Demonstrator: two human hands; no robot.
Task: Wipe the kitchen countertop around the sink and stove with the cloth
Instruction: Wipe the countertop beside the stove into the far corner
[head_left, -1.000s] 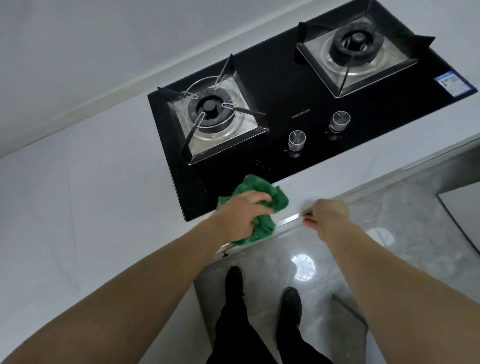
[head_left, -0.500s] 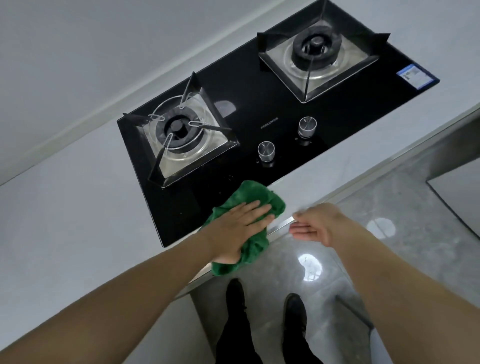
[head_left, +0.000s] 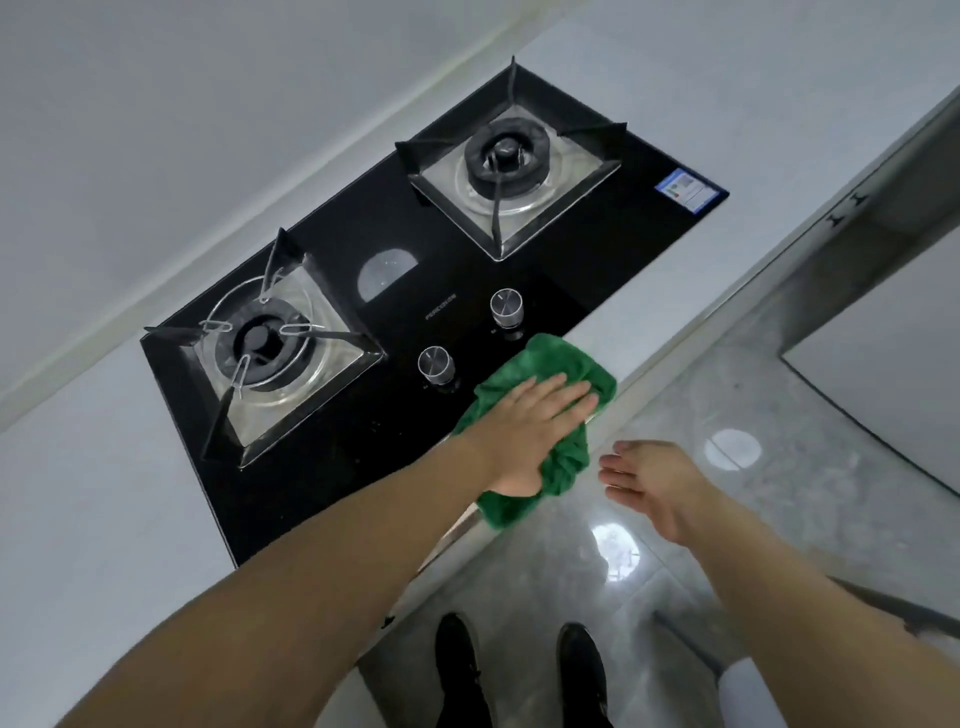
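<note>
Pale grey countertop (head_left: 119, 493) runs diagonally across the head view, backed by a plain wall with a light strip along the join. Black glass gas stove (head_left: 395, 291) sits recessed in it, long side parallel to the counter's front edge.

Stove, near-left end: burner (head_left: 260, 340) in a square steel tray, four pan-support prongs. Far-right end: second burner (head_left: 506, 153), same build. Between them, toward the front edge of the glass: two metal knobs, one (head_left: 435, 362) nearer, one (head_left: 506, 301) farther. Blue-and-white label (head_left: 687, 190) on the stove's far-right corner.

Green cloth (head_left: 550, 410) lies across the stove's front edge just beside the nearer knob, spread partly on the glass and partly on the narrow counter strip in front of it; its lower end droops past the counter's metal-trimmed lip. Left hand (head_left: 530, 421) lies flat on top of the cloth, fingers straight and together, pressing it down; the thumb side tucks against bunched fabric at the counter edge.

Right hand (head_left: 649, 478) hangs off the counter, out over the floor, just beside the cloth's hanging end but not touching it. Fingers straight, relaxed, holding nothing.

Open counter: broad stretch left of the stove; thin strip along its front; more beyond its far-right end.

Below the counter lip: glossy grey tiled floor (head_left: 779, 467) with light reflections, two black shoes (head_left: 462, 670) near the counter base.
</note>
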